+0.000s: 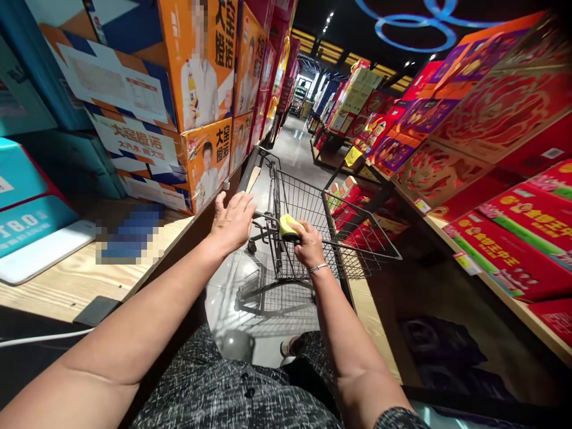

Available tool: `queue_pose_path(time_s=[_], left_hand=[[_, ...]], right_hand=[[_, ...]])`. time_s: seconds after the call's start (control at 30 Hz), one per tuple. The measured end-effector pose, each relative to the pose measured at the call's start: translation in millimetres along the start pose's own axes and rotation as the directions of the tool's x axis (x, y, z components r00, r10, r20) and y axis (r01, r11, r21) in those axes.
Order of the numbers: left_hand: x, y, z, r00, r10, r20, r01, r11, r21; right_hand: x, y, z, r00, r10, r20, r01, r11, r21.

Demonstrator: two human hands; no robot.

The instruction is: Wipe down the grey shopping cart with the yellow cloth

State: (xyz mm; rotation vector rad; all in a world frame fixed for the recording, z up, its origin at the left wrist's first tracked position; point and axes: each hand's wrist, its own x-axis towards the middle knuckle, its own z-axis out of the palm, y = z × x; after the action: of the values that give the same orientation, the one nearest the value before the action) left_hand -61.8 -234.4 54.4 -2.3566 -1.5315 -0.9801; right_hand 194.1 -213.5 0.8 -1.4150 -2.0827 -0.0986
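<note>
My left hand [232,221] is stretched forward with its fingers extended, beside the handle end of a black wire shopping cart [304,185]. Whether its fingertips touch the cart's handle I cannot tell. Fingers closed, my right hand [309,245] grips a bright yellow-green thing [289,226], soft-looking like a cloth, with a dark part underneath. It is over the near side of the cart, in front of the wire basket. A pale wooden strip [253,179] shows just beyond my left fingers.
Orange drink cartons [208,161] are stacked on a wooden shelf [58,262] at left, near teal boxes [31,208]. Red gift boxes [500,238] line the right shelf. A grey tiled aisle [292,134] runs ahead between the displays. A white cable [44,338] crosses the lower left.
</note>
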Motion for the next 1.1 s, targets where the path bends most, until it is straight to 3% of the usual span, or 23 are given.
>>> queue_pose_path(time_s=[0.1,0.2,0.27,0.33,0.4,0.5,0.57,0.63,0.73,0.83,0.97,1.1], left_hand=[[2.6,14.2,6.4,0.994,0.094,0.063,-0.095,0.995,0.013],[3.7,18.6,13.0,0.986,0.123,0.115,-0.121,0.992,-0.025],[4.2,15.1,16.6,0.984,0.124,0.132,-0.12,0.992,-0.033],[5.6,8.5,19.4,0.982,0.127,0.14,-0.124,0.992,-0.034],[8.6,0.7,21.3,0.982,0.133,0.137,-0.126,0.99,-0.056],[15.4,-10.7,21.9,0.985,0.13,0.112,-0.118,0.987,-0.112],[19.7,-16.9,21.0,0.989,0.112,0.096,-0.099,0.986,-0.132],[22.6,-21.5,19.6,0.991,0.097,0.091,-0.083,0.986,-0.141],[24.1,-25.8,18.4,0.993,0.088,0.085,-0.074,0.985,-0.154],[24.3,-30.5,19.2,0.995,0.076,0.066,-0.065,0.984,-0.164],[28.2,-42.7,21.2,0.997,0.062,0.053,-0.053,0.985,-0.166],[35.3,-58.2,22.9,0.998,0.043,0.037,-0.037,0.988,-0.15]], right_hand=[[-18.9,44.9,-16.3,0.997,0.082,-0.004,-0.082,0.982,-0.168],[-29.0,86.1,-28.0,0.96,0.248,-0.129,-0.273,0.932,-0.239],[-29.7,97.5,-25.4,0.923,0.331,-0.199,-0.373,0.897,-0.238],[-25.9,87.6,-13.4,0.908,0.352,-0.227,-0.398,0.893,-0.209],[-18.2,57.8,3.2,0.927,0.297,-0.228,-0.337,0.927,-0.166],[-1.5,0.6,21.8,0.978,0.093,-0.189,-0.101,0.994,-0.036],[9.6,-26.9,27.0,0.977,-0.028,-0.211,0.047,0.995,0.085],[16.2,-38.2,32.4,0.953,-0.103,-0.285,0.145,0.981,0.13],[8.6,-29.3,55.5,0.904,-0.264,-0.336,0.283,0.959,0.008],[-24.7,-3.1,96.7,0.902,-0.368,-0.225,0.346,0.929,-0.133],[-89.1,38.6,141.6,0.958,-0.285,0.033,0.286,0.937,-0.201],[-131.7,68.1,151.4,0.963,-0.237,0.13,0.259,0.945,-0.2]])
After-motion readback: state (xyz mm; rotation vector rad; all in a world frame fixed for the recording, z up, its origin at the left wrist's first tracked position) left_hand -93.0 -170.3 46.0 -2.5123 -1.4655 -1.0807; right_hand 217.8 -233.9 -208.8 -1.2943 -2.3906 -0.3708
